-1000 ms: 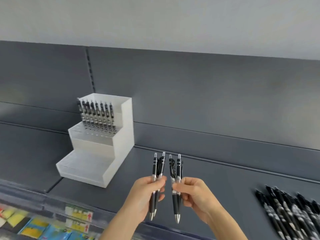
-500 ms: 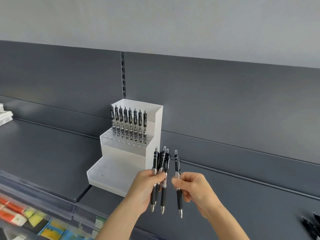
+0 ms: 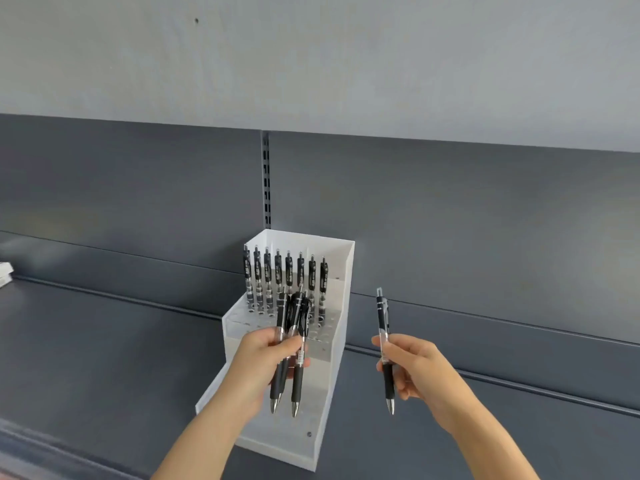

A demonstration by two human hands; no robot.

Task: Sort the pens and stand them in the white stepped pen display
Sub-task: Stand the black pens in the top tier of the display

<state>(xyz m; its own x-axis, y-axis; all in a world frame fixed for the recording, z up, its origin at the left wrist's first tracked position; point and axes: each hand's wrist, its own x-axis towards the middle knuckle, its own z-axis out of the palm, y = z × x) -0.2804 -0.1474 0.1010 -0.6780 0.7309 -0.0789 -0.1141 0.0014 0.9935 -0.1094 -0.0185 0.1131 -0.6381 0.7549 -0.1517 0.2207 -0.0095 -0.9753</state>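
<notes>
far left: a white object [image 3: 5, 273] lies at the frame edge on the dark grey shelf [image 3: 104, 358]; too little shows to name it
left hand [image 3: 258, 368]: fingers curled round a bunch of black pens [image 3: 298, 317], about three, tips down, clickers up, held in front of the display's middle step
white stepped pen display [image 3: 343, 323]: stands on the shelf against the back panel [image 3: 485, 220], below the slotted upright [image 3: 266, 178]; the top step carries a row of eight pens [image 3: 289, 275], all upright; the middle-step holes that show look unfilled, and some are hidden behind the bunch; the lowest step is partly hidden by the left forearm
single pen [image 3: 383, 317]: black, nearly upright, tip down, to the right of the display and apart from it
right hand [image 3: 415, 368]: pinches the single pen at mid-barrel between thumb and fingers
step in hand: judged to be seating the single pen in the middle step, since the top row looks full
how to do it well: bring the pen over an end hole of the middle step, hold it vertical, lower the tip straight in until it seats; match the facing of the row above; fill hole by hole along the row
watch: the bunch sits between the eye and the holes, so shift it aside until the target hole shows; avoid knocking the standing row on the way in
</notes>
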